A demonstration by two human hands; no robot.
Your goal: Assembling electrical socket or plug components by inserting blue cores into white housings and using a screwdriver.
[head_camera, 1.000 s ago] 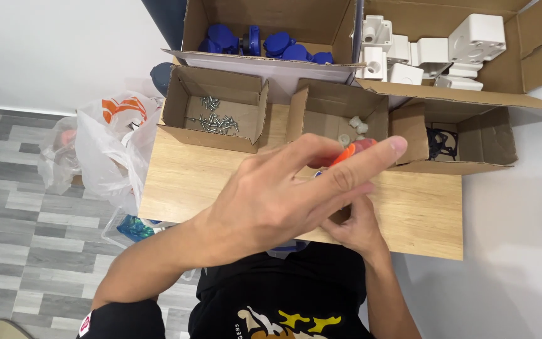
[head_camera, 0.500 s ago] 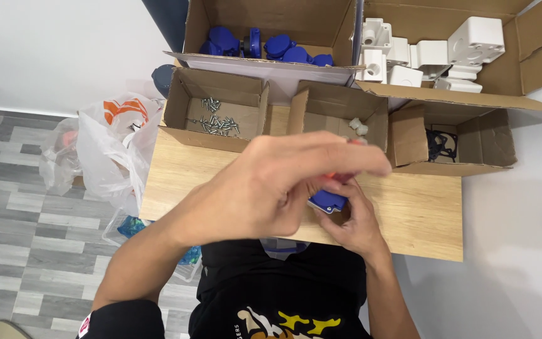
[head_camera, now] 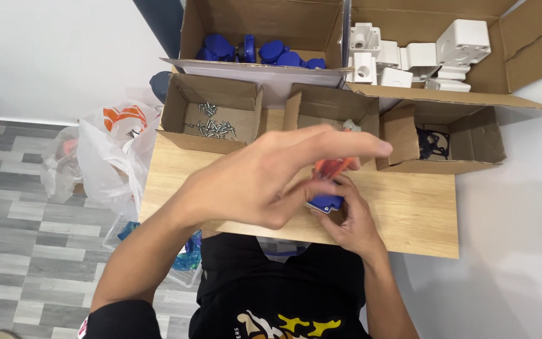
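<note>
Centrally, above the wooden bench, the right hand cradles a small blue plastic part; the left hand pinches an orange-handled tool onto it, apparently mid-fastening, so steady alignment comes next.

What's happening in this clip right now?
A person sits at a small wooden table, working with both hands. The right hand holds a small blue part above the table, and the left hand grips an orange-handled tool against it. Open cardboard boxes of screws, blue parts and white parts stand behind.
</note>
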